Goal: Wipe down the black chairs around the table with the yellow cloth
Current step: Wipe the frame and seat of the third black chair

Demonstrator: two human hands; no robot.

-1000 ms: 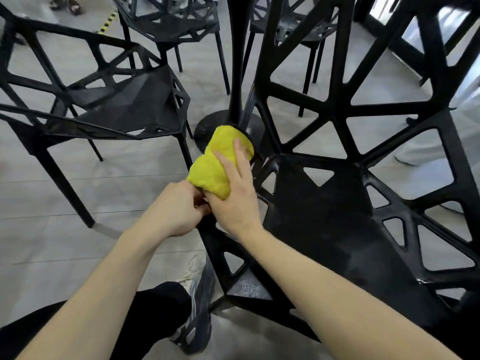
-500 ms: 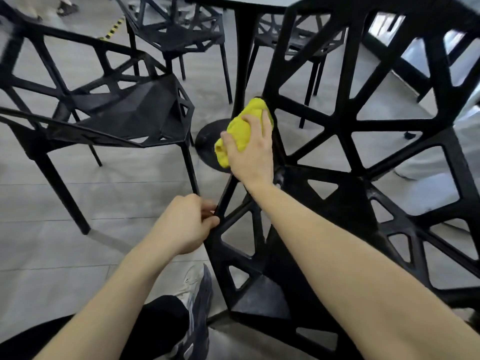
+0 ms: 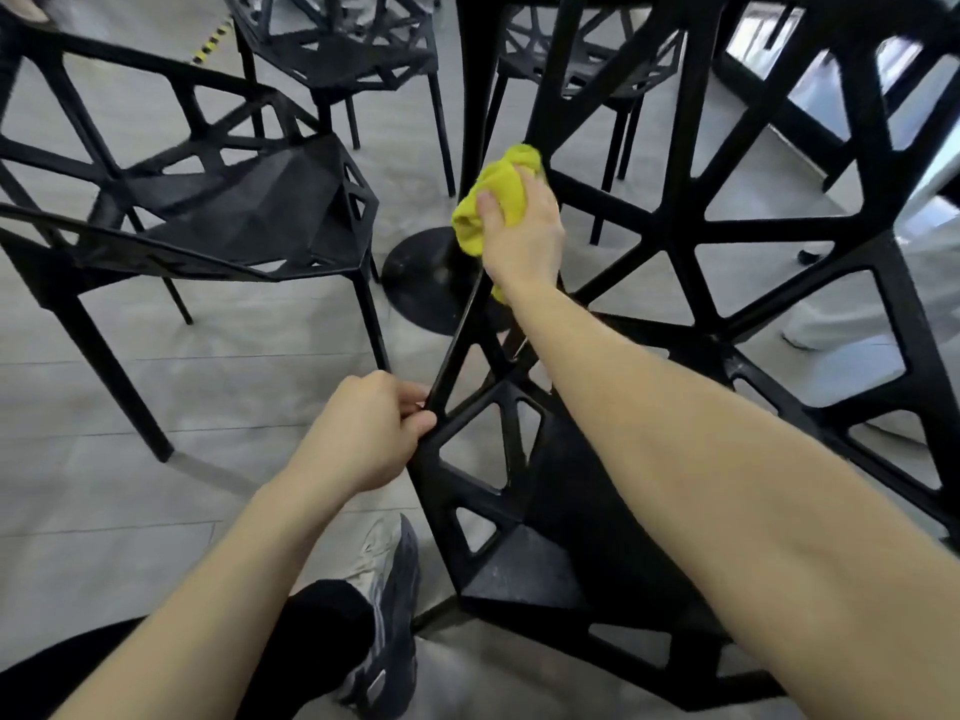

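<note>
Black trouser leg (image 3: pixel 311 631) and a grey sneaker (image 3: pixel 387 615) sit at the bottom of the view, on pale grey floor planks (image 3: pixel 104 485). Just above, two bare forearms reach fwd. Left hand (image 3: pixel 363 433) has fingers curled round a thin black strut at the front-left edge of the nearest chair (image 3: pixel 571 511), gripping it. That chair is black plastic w/ triangular cut-outs, tilted, filling the right half of the view. Right arm crosses over its seat. Right hand (image 3: pixel 519 231) clutches a bunched yellow cloth (image 3: pixel 498 194), thumb on top, pressing it against an upper bar of the chair's left side, approx. centre of view. Part of the cloth hangs below the wrist. Behind the cloth: a black table post (image 3: pixel 472 96) rising from a round black base (image 3: pixel 426 283) on the floor. To the left, well apart, a second black chair (image 3: pixel 234 210) of the same design stands upright. Farther back, two more black chairs (image 3: pixel 337 49) near the post. Top left, a strip of yellow-black floor tape (image 3: pixel 210 44), blurred.
</note>
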